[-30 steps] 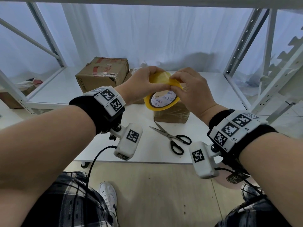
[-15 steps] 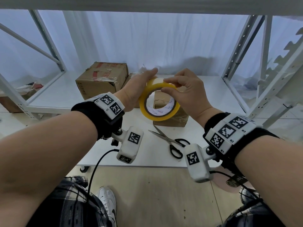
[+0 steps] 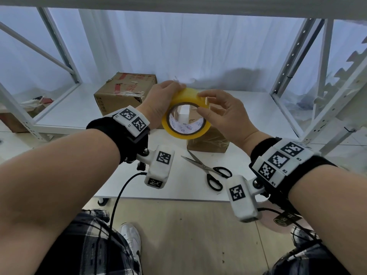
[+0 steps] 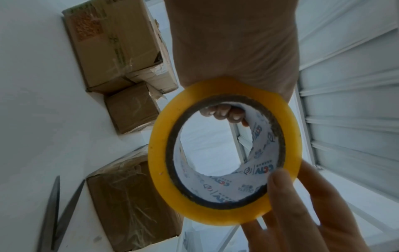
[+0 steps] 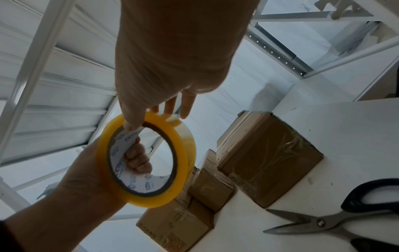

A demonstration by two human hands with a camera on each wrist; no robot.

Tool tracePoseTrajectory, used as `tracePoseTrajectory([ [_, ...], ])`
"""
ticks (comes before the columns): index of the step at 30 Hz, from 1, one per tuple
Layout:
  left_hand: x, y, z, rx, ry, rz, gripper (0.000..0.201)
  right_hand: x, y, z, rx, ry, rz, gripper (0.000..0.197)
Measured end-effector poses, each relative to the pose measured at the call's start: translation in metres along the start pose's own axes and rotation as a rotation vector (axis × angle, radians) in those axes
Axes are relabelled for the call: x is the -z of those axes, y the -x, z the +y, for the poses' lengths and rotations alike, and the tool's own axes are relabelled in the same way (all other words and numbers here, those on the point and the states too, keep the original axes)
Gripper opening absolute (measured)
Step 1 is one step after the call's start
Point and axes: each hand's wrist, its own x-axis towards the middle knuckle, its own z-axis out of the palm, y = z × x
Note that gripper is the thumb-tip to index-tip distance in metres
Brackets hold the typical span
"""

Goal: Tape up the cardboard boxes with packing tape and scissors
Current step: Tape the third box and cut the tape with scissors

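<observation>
Head view: both hands, left (image 3: 158,104) and right (image 3: 224,116), grip one tape roll (image 3: 185,116); three boxes (image 3: 125,94); one scissors (image 3: 210,171).

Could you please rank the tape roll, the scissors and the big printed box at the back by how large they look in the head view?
1. Big printed box, largest though farthest away.
2. Tape roll, but it is held up nearer the camera by the left hand and right hand, so its lead over the scissors is unsure.
3. Scissors, thin and flat on the table.
</observation>
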Motion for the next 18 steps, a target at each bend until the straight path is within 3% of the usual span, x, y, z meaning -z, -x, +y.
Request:
tracePoseTrajectory([
  [13, -0.011, 0.001, -0.001, -0.046, -0.033, 0.064, 0.015, -0.008, -0.002, -0.008, -0.086, -0.043, 0.108, 0.031],
  [16, -0.014, 0.000, 0.000, -0.014, 0.002, 0.083, 0.013, -0.009, -0.004, -0.006, 0.006, 0.112, 0.163, 0.020],
  [18, -0.015, -0.001, 0.002, -0.002, 0.006, 0.098, 0.011, -0.009, -0.008, -0.004, 0.064, 0.213, 0.190, 0.030],
])
